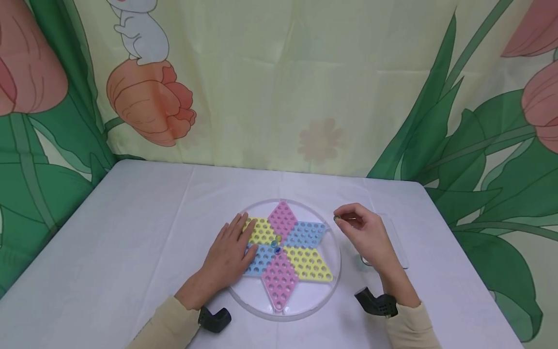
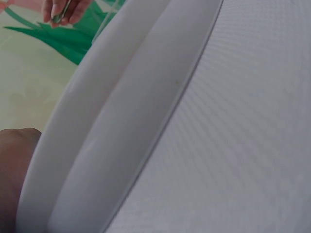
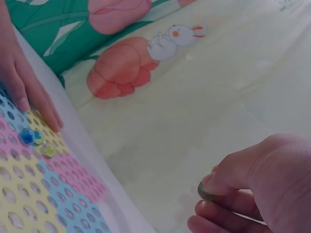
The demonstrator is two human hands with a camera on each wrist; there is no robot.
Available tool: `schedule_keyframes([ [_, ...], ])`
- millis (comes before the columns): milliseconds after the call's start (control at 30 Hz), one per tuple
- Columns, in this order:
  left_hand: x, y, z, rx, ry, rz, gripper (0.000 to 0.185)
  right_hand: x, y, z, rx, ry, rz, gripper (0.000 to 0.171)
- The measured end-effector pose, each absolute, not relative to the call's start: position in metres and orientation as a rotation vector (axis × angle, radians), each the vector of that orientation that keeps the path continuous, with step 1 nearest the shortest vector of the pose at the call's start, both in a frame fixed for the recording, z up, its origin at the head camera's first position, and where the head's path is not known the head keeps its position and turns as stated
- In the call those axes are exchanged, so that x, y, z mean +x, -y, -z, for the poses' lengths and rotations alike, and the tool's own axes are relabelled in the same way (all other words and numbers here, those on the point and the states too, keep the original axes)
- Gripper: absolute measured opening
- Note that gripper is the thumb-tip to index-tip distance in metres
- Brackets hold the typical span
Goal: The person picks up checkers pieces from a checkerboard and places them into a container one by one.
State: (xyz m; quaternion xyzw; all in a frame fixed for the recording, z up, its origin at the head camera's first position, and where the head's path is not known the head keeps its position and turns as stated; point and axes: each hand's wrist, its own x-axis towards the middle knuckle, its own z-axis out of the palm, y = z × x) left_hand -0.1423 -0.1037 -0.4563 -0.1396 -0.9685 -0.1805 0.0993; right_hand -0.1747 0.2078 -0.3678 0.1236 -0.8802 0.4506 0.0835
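A round white Chinese checkers board point(image 1: 318, 296) lies on the table, its star made of pink, yellow and blue perforated sections. My left hand point(image 1: 227, 256) rests flat on the board's left side, fingers extended over a yellow and a blue section. Near the star's centre sit a yellow-green marble point(image 3: 48, 150), a light blue marble point(image 1: 273, 244) and a dark blue marble point(image 3: 26, 136). To the right of the board, my right hand point(image 1: 367, 237) pinches a green marble point(image 3: 208, 192) between thumb and fingertips, held in the air. The left wrist view mostly shows the board's white rim point(image 2: 112, 121).
Under and beside the right hand lies a clear rectangular container point(image 1: 398, 247), partly hidden by that hand. A white cloth covers the table point(image 1: 109, 252). Behind it hangs a curtain point(image 1: 270, 87) printed with tulips and a rabbit.
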Motion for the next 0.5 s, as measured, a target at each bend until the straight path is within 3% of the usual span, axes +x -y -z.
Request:
schedule_keyframes([
  [500, -0.143, 0.103, 0.458, -0.413, 2.862, 0.523, 0.063, -0.182, -0.226, 0.372, 0.182, 2.680, -1.280, 0.022],
])
